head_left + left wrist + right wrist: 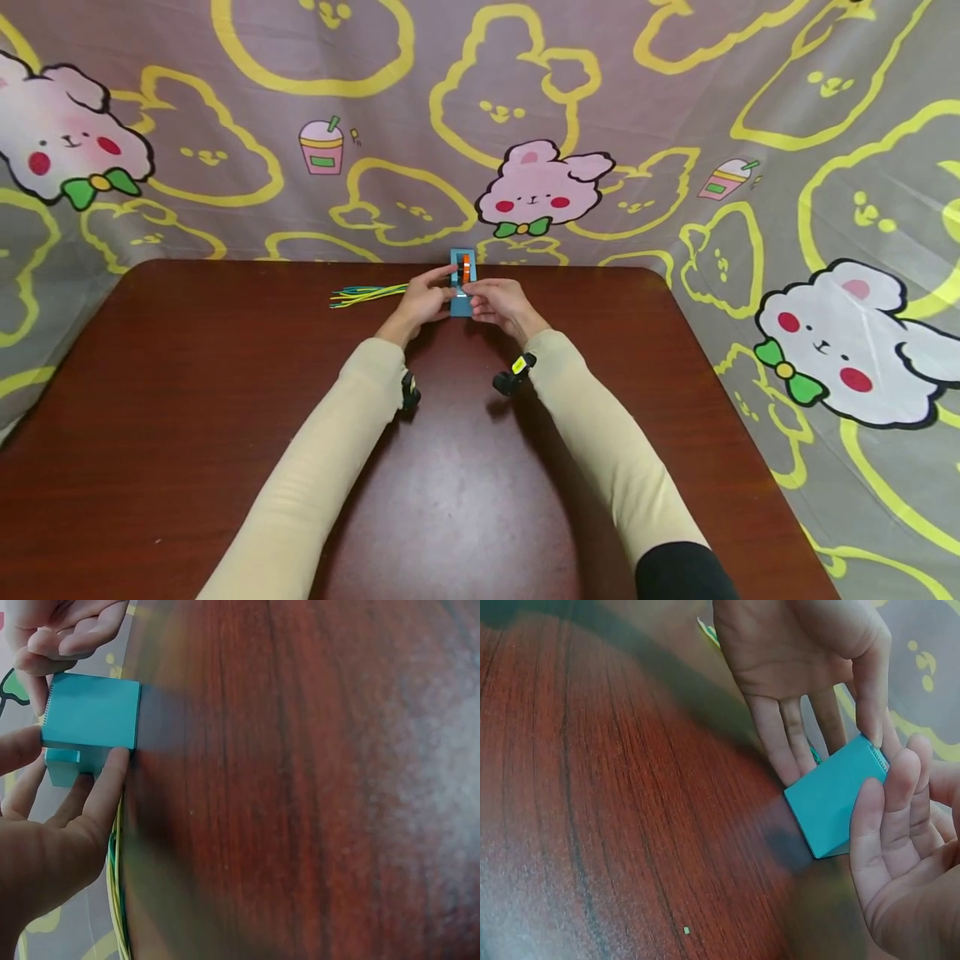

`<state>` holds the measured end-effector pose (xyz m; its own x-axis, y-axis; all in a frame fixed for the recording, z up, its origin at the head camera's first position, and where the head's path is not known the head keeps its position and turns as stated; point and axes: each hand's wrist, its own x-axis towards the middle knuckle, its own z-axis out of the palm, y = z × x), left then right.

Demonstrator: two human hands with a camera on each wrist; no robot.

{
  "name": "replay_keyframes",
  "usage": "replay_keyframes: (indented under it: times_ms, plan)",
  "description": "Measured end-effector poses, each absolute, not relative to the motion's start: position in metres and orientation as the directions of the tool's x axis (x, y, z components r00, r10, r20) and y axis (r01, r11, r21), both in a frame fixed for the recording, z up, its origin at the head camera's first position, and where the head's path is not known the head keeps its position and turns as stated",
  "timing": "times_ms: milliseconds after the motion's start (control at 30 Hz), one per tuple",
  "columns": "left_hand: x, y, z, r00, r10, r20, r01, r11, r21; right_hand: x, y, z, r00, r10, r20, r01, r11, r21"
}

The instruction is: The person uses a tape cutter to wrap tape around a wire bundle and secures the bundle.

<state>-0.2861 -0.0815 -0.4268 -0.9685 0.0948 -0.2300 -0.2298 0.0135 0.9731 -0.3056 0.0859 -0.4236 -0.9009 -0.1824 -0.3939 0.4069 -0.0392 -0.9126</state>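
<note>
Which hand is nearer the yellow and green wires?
The left hand. The yellow and green wires lie right beside it, on its side of the blue box; the right hand is at the box's opposite side.

Down to the counter [442,500], dark red-brown, streaked with grain, gleaming towards the front! On to the blue box [91,711], standing near the back edge, then left to yellow and green wires [363,295], loosely bundled. And spot that tiny green crumb [686,930]!
</note>
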Motion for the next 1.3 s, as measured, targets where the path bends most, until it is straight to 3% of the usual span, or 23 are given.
replay_keyframes:
  times_ms: [867,1100,1300]
  plan:
    - [-0.286,-0.079,-0.427,-0.971,0.084,-0.224,-0.225,0.007,0.974,-0.308,0.085,-0.401,-0.884,-0.16,-0.439,0.455,-0.081,-0.887]
    - [-0.284,-0.078,-0.426,-0.97,0.079,-0.231,-0.23,0.02,0.973,-0.305,0.085,-0.403,-0.827,-0.176,-0.533,0.549,-0.056,-0.834]
    - [-0.284,-0.078,-0.427,-0.972,0.076,-0.224,-0.222,0.028,0.975,-0.303,0.083,-0.405,-0.83,-0.172,-0.531,0.55,-0.081,-0.832]
